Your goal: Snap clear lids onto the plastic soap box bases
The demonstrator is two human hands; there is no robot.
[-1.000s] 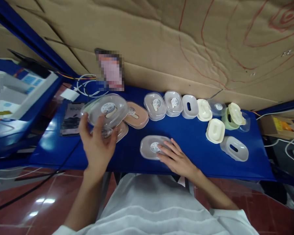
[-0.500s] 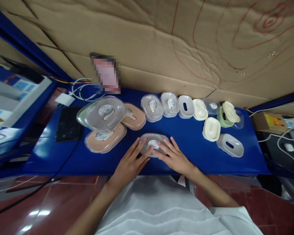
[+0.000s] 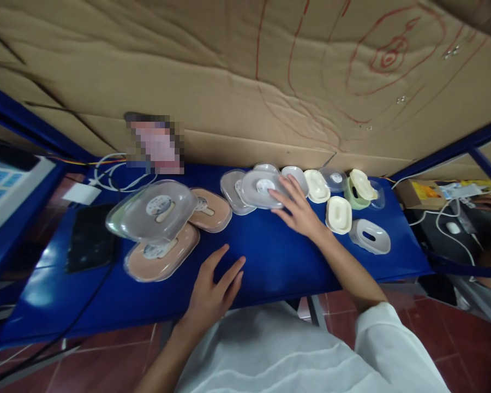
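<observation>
My right hand (image 3: 298,210) grips the right end of a grey oval soap box with a clear lid (image 3: 251,188) and a round label. This box is up near the back row, partly covering two other clear-lidded grey boxes, the left one (image 3: 231,196) and the rear one (image 3: 265,167). Over the table's front part, my left hand (image 3: 213,286) has its fingers apart and holds nothing. Two peach boxes with clear lids, one in front (image 3: 163,256) and one behind (image 3: 213,213), are to the left. A larger clear-lidded box (image 3: 151,210) rests against them.
Cream trays (image 3: 339,214), a pale green box (image 3: 355,196) and a grey slotted base (image 3: 370,236) are on the right of the blue table (image 3: 265,262). A dark tablet (image 3: 90,237) and white cable (image 3: 106,174) lie left. Cardboard (image 3: 213,82) stands behind.
The grey box has moved from the front middle to the back row in my right hand. My left hand has let go of it and drawn back. The view has shifted.
</observation>
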